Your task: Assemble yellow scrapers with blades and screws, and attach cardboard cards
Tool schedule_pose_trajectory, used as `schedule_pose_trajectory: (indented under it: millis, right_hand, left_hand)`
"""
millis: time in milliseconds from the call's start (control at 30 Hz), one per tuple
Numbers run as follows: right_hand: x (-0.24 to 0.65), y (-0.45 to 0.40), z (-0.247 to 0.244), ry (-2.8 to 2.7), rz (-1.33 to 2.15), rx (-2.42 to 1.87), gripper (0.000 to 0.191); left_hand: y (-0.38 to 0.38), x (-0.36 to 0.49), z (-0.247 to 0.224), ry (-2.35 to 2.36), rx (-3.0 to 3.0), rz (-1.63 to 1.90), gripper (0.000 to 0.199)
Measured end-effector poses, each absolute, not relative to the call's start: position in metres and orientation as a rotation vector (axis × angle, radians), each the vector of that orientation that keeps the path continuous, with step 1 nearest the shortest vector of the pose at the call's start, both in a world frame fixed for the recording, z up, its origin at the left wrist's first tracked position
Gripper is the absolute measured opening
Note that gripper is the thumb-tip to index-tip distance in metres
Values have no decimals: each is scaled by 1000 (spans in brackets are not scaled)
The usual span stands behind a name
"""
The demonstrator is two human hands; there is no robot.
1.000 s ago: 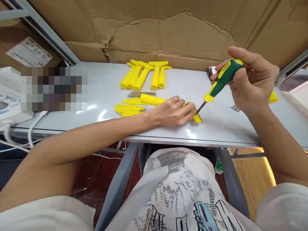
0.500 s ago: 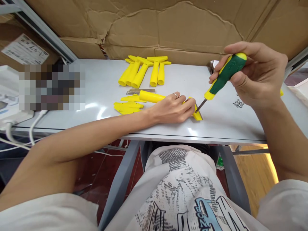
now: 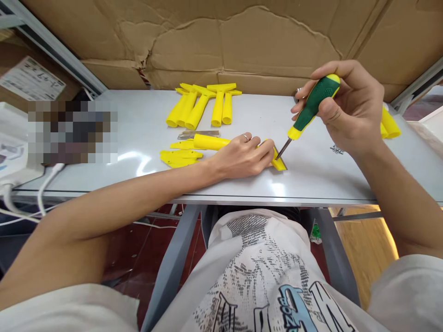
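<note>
My left hand [image 3: 246, 157] is closed over a yellow plastic scraper [image 3: 212, 142], pressing it against the table. Its tubular handle points left. Out past my fingers on the right shows its head, with a thin metal blade edge along it. In my right hand [image 3: 358, 108] is a screwdriver [image 3: 315, 105] with a green and yellow handle, gripped by thumb and fingers. The shaft slants down to the left and its tip meets the scraper head; any screw under the tip is too small to make out.
Several yellow scraper handles [image 3: 198, 110] lie at the back, and more handles [image 3: 391, 123] at the right. Flat yellow plates [image 3: 180, 157] and thin metal strips [image 3: 199, 134] sit left of my hand. A small heap of screws [image 3: 337, 149] lies near my right wrist. Cardboard [image 3: 187, 46] stands behind.
The view has shifted slightly, bringing yellow handles at the right into sight. The screwdriver tip stays on the scraper head, and both hands keep their hold.
</note>
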State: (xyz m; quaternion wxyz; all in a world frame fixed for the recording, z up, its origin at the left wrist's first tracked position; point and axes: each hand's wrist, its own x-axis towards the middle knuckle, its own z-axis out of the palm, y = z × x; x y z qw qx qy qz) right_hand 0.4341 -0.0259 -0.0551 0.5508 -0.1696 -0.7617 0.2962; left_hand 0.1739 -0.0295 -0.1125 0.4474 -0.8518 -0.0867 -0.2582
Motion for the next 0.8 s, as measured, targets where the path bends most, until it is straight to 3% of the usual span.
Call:
schedule_pose_trajectory:
  millis: [300, 567, 800]
  right_hand:
    - [434, -28, -50, -1776, 648, -407, 35]
    - [431, -31, -54, -1730, 560, -519, 45]
    - [438, -24, -54, -1779, 695, -529, 42]
  left_hand:
    - [-31, 173, -113, -231, -2154, -622, 20]
    - [-34, 173, -110, -241, -2131, -629, 23]
    - [-33, 173, -111, -202, -2098, -650, 23]
